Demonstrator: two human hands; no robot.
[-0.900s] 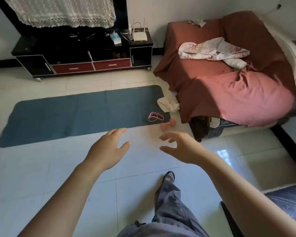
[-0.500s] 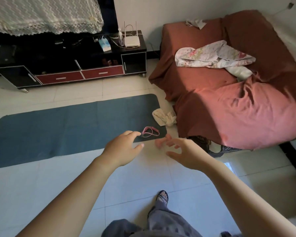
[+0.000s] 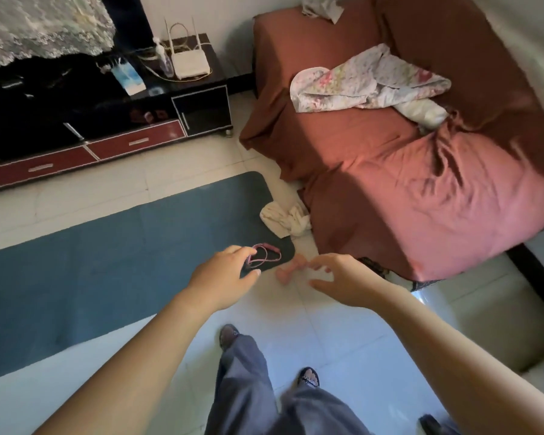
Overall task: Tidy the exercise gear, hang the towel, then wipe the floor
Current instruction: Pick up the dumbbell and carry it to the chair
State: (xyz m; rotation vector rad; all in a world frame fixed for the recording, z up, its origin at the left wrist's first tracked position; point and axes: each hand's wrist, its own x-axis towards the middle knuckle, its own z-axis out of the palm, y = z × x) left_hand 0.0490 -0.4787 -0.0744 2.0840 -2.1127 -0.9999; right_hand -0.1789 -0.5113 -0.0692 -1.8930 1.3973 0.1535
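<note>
L+R hands point(image 3: 223, 277) point(image 3: 343, 279) nearer dumbbell point(image 3: 288, 271), open, empty

The right hand point(image 3: 346, 282) hides part of the pink dumbbell point(image 3: 285, 275); the blue mat point(image 3: 107, 262) runs off the left edge.

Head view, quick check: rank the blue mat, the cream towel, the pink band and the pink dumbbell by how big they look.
1. blue mat, by far
2. cream towel
3. pink band and pink dumbbell: about alike, and the right hand covers part of the dumbbell, so unranked
</note>
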